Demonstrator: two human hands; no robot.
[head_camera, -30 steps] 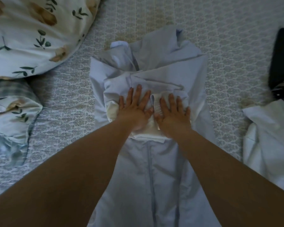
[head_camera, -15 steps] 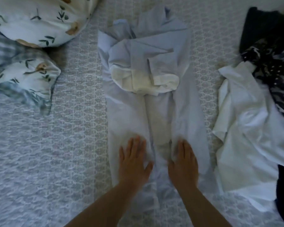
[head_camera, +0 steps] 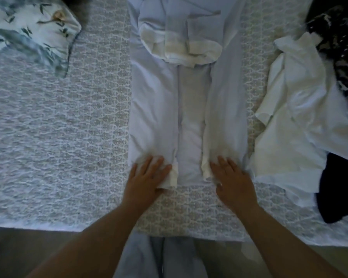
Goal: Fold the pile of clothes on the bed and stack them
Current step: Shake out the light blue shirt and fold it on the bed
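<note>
A pale blue shirt lies lengthwise on the bed, its sides folded inward into a long narrow strip and its sleeves with white cuffs bunched across the far end. My left hand rests flat on the near left corner of the shirt, fingers straight. My right hand lies flat on the near right corner, thumb at the folded edge. A pile of unfolded clothes sits to the right: a white garment, a dark patterned one and a black one.
The patterned grey bedspread covers the bed; its near edge runs across the lower frame, with floor below. A floral pillow lies at the far left. Pale blue fabric hangs below the bed edge between my arms.
Both hands slid from the bunched sleeves down the shirt to its near hem, spreading apart to the two corners. The view has tilted toward the bed's near edge.
</note>
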